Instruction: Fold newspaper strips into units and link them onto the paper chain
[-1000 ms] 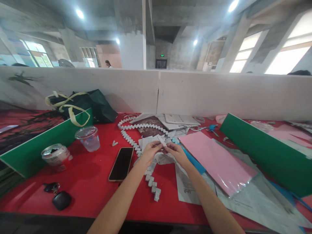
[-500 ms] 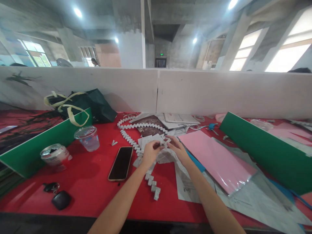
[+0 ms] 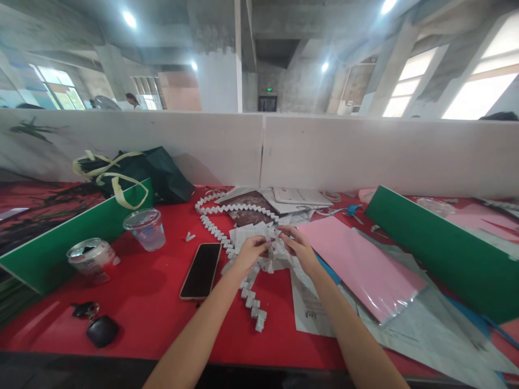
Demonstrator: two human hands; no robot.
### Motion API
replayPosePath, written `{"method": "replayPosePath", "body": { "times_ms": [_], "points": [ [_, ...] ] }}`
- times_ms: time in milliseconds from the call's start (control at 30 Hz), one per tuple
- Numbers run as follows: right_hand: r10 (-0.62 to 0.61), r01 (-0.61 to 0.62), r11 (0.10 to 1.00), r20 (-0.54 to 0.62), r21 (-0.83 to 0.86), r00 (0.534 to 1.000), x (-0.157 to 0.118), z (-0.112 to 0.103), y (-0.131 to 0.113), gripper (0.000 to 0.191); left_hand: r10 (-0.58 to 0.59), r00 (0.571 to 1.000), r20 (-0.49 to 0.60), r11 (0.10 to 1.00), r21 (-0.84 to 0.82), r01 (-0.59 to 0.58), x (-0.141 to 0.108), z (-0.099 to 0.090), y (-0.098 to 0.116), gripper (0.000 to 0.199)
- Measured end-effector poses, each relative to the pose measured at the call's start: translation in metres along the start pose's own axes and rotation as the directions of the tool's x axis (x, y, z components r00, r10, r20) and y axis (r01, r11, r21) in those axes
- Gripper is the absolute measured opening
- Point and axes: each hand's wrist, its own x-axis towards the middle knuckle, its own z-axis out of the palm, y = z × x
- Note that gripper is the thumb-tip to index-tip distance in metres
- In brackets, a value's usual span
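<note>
Between my hands is a small strip of thin whitish paper (image 3: 271, 263), partly hidden by fingers. My left hand (image 3: 252, 253) pinches it between thumb and fingertips. Just to its right, my right hand (image 3: 297, 246) has its fingers curved and slightly apart, close to the strip; whether it grips any paper is too small to tell. A zigzag chain of folded white paper (image 3: 214, 229) loops on the red table (image 3: 150, 324), passes under my left hand and ends (image 3: 259, 320) nearer the front edge. Loose white paper pieces (image 3: 247, 233) lie behind and beneath my hands.
A phone (image 3: 201, 271), plastic cup (image 3: 146, 232), can (image 3: 91, 256) and keys (image 3: 102, 330) are on the left. To the right lie a pink packet (image 3: 360, 265) and printed sheets (image 3: 401, 329). Green boards (image 3: 441, 254) flank the space; a dark bag (image 3: 166, 175) stands behind. A person (image 3: 132, 101) is far off.
The paper strip now hangs down below my left fingertips, where a looser sheet showed before. My right hand has shifted slightly and its fingers have changed pose. The distant person has moved left.
</note>
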Motion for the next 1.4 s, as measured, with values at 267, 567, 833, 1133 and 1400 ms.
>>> {"method": "replayPosePath", "body": {
  "times_ms": [267,567,833,1133,1400],
  "points": [
    [-0.122,0.120,0.973,0.000,-0.198,0.992,0.005,-0.003,0.022,0.019,-0.027,0.995,0.101,0.998,0.055,0.022,-0.006,0.010,-0.002,0.022],
    [-0.315,0.327,0.899,0.088,-0.291,0.945,0.004,-0.004,0.016,0.015,-0.132,0.988,0.085,0.991,-0.014,0.134,-0.003,0.006,-0.007,0.017],
    [-0.276,0.312,0.904,0.157,-0.293,0.948,-0.001,-0.002,0.006,0.018,-0.115,0.990,0.082,0.992,-0.044,0.119,0.000,0.004,-0.008,0.022],
    [-0.185,0.209,0.938,0.111,-0.275,0.977,0.003,-0.002,0.019,0.016,-0.045,0.996,0.083,0.999,0.017,0.043,-0.002,0.006,-0.005,0.028],
    [-0.203,0.228,0.917,0.108,-0.327,0.973,0.003,-0.003,0.017,0.015,-0.152,0.988,0.027,0.987,-0.049,0.153,-0.007,0.010,0.003,0.021]
  ]
}}
